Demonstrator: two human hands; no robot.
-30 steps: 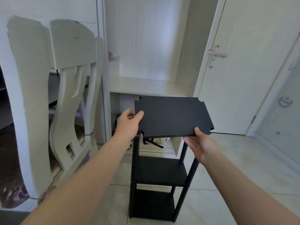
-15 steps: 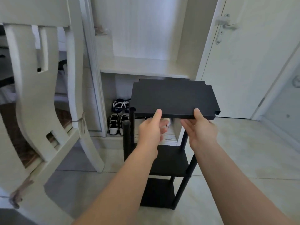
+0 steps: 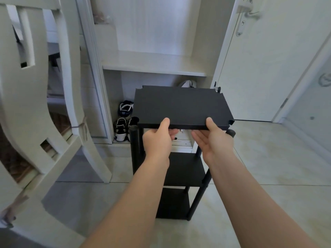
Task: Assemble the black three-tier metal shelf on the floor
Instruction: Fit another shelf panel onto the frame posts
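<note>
While the head view looks down past two bare forearms, the left hand (image 3: 157,140) and right hand (image 3: 213,142) both grip the near edge of a black panel (image 3: 179,106). Each thumb lies flat on the top face. The other fingers curl beneath the edge, so each hand pinches the panel between thumb and fingers. The hands are near each other, either side of the middle of that edge.

The panel is held about level above the frame (image 3: 202,183), which stands upright on the tiled floor (image 3: 268,167). Its corners are notched. The near-left post (image 3: 134,133) ends just below and left of the panel's near-left corner, apart from it. The near-right post (image 3: 231,133) ends just under the near-right notch. A far-right post tip (image 3: 217,88) shows beside the far-right corner; whether they touch cannot be told. The far-left post is hidden.

Below the hands the middle tier (image 3: 186,169) sits fixed between the posts, and the bottom tier (image 3: 173,203) lies close to the floor.

Behind the frame is a white cabinet recess with a ledge (image 3: 154,63); shoes (image 3: 123,120) sit beneath it to the left. A white chair (image 3: 35,104) leans at the left, and a white door (image 3: 268,68) stands closed at the right.
</note>
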